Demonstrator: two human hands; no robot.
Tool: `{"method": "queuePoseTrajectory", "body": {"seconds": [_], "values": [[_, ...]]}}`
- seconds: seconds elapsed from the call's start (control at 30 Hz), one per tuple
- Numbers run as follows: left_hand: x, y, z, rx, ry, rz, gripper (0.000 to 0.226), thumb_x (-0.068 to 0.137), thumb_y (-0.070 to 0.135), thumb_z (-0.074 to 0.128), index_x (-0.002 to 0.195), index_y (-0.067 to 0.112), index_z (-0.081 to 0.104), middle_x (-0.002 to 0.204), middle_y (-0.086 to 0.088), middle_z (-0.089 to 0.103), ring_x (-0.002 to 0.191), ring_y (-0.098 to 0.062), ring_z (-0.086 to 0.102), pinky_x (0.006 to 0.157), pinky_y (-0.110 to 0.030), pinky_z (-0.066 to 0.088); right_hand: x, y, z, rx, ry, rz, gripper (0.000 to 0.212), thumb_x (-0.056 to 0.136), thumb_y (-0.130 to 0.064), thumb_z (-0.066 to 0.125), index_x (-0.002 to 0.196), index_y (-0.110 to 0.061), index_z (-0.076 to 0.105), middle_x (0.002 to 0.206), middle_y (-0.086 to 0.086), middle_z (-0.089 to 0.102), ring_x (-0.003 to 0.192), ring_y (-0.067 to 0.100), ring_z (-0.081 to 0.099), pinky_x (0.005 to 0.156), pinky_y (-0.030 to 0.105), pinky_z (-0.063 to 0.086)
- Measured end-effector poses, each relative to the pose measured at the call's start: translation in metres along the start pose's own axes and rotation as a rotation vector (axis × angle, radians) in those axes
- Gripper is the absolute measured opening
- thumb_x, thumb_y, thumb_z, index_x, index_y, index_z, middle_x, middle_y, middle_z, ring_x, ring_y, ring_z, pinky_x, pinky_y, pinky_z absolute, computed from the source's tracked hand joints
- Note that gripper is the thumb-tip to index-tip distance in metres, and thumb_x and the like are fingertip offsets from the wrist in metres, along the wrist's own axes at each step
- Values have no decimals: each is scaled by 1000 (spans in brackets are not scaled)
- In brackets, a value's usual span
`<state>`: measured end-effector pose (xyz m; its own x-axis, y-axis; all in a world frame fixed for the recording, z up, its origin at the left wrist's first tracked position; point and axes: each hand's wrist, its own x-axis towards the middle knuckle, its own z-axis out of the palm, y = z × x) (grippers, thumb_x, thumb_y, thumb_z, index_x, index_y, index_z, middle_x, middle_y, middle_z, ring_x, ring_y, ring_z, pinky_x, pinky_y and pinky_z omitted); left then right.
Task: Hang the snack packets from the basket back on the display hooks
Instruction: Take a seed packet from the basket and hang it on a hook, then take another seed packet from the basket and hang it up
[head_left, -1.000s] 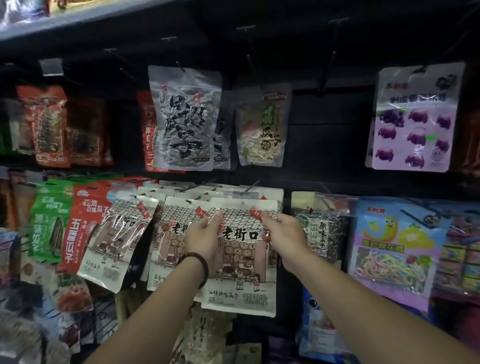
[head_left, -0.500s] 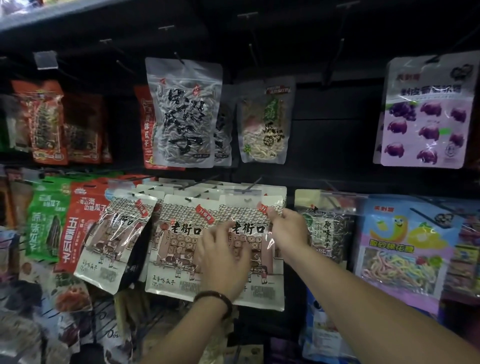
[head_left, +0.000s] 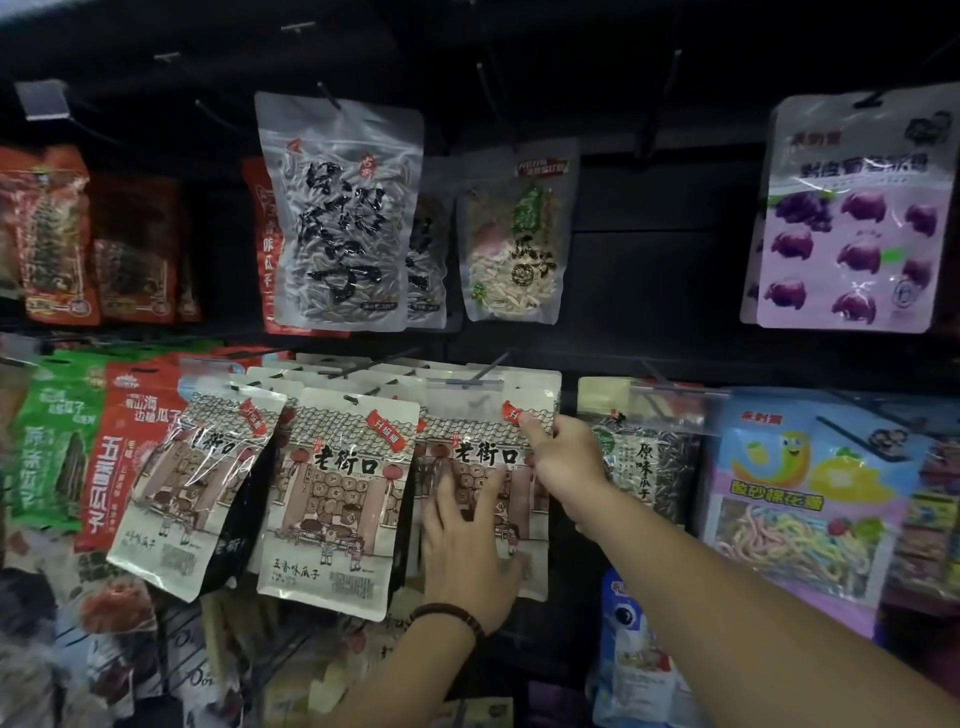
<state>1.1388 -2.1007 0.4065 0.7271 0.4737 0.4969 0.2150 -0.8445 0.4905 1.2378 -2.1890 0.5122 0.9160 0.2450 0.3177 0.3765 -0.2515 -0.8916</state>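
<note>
The dark display wall (head_left: 665, 270) filled the view, with two rows of hooks carrying packets. In the upper row hung a large purple sweets packet (head_left: 852, 218) at the right, a clear sunflower-seed packet (head_left: 340, 213) near the centre, a smaller green-printed seed packet (head_left: 514, 234) beside it, and red packets (head_left: 47, 239) at the far left. In the lower row, a rainbow-candy packet (head_left: 805, 499) hung at the right, with a dark seed packet (head_left: 644, 462) just left of it, and green (head_left: 49, 441) and red packets (head_left: 132, 447) at the left.

Three stacks of the cream snack packets with the street drawing were visible in the lower row: a tilted left one (head_left: 192, 488), a middle one (head_left: 337, 499), and the handled packet (head_left: 483, 457) at the right (further copies sat behind each; their count could not be told). The handled packet hung on its hook (head_left: 488, 366), its neighbours touching it on both sides.

The left hand (head_left: 467, 551) lay flat on the packet's lower front, fingers spread, a bead bracelet (head_left: 449, 616) at the wrist. The right hand (head_left: 563, 454) pinched the packet's upper right corner between thumb and fingers.

Against the picture of half a second before, the left hand had dropped lower on the packet face; the right hand kept its corner grip.
</note>
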Motion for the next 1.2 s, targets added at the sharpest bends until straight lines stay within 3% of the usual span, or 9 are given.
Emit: {"method": "queuePoseTrajectory", "body": {"seconds": [0.1, 0.23, 0.33, 0.6, 0.77, 0.9, 1.0, 1.1, 1.2], "values": [[-12, 3, -2, -46, 28, 4, 99, 84, 42, 76, 155, 52, 9, 167, -1, -8, 152, -33, -1, 122, -56, 27, -16, 4, -15, -81, -49, -42, 58, 99, -54, 65, 143, -16, 57, 129, 4, 69, 111, 24, 69, 98, 45, 58], [-53, 19, -6, -40, 72, 2, 75, 87, 43, 68, 151, 38, 29, 160, -2, 18, 144, -34, 20, 116, -53, 37, -57, 28, -46, -265, 0, -157, 43, 98, -44, 70, 133, -23, 59, 114, -9, 66, 100, 12, 65, 75, 23, 51], [-104, 29, 2, -136, 46, 90, 49, 87, 38, 64, 131, 39, 42, 135, 7, 38, 125, -24, 39, 102, -44, 46, -110, 63, -75, -320, -87, -155, 29, 98, -38, 70, 123, -24, 65, 113, -8, 68, 106, 11, 65, 83, 24, 48], [-293, 37, 78, -32, -519, 294, 33, 92, 36, 54, 121, 24, 62, 121, -1, 58, 111, -28, 54, 92, -42, 48, -293, 200, -150, -650, -339, -104, 25, 99, -34, 63, 122, -23, 68, 119, 1, 66, 112, 23, 62, 91, 33, 49], [-411, 24, 140, -91, -765, 83, 20, 88, 38, 64, 105, 29, 68, 111, 4, 65, 98, -22, 65, 85, -38, 55, -406, 310, -190, -683, -428, 150, 30, 100, -41, 63, 127, -28, 64, 127, -2, 67, 114, 23, 66, 93, 40, 56], [-481, 13, 184, -144, -985, -210, 6, 92, 25, 64, 88, 23, 61, 104, -2, 69, 97, -24, 64, 82, -32, 52, -481, 396, -205, -618, -455, 545, 34, 100, -38, 66, 129, -20, 65, 106, 2, 73, 98, 24, 71, 81, 34, 56], [-515, 12, 214, -151, -1098, -355, 25, 94, 24, 67, 78, 33, 49, 85, 6, 58, 82, -13, 59, 70, -25, 48, -526, 443, -205, -571, -486, 764, 40, 101, -36, 65, 135, -16, 60, 120, 8, 72, 105, 26, 70, 87, 34, 58], [-532, 16, 243, -169, -1181, -434, 15, 92, 21, 67, 94, 31, 56, 85, 3, 59, 81, -17, 61, 64, -24, 46, -555, 474, -199, -570, -570, 828, 50, 100, -42, 65, 142, -16, 56, 134, 13, 65, 120, 30, 65, 100, 37, 55], [-543, 18, 269, -224, -1176, -669, 29, 88, 25, 76, 116, 21, 70, 105, 2, 68, 96, -18, 64, 80, -26, 52, -573, 492, -197, -537, -613, 807, 50, 104, -49, 58, 141, -17, 58, 137, 11, 65, 123, 30, 63, 103, 35, 52]]}}
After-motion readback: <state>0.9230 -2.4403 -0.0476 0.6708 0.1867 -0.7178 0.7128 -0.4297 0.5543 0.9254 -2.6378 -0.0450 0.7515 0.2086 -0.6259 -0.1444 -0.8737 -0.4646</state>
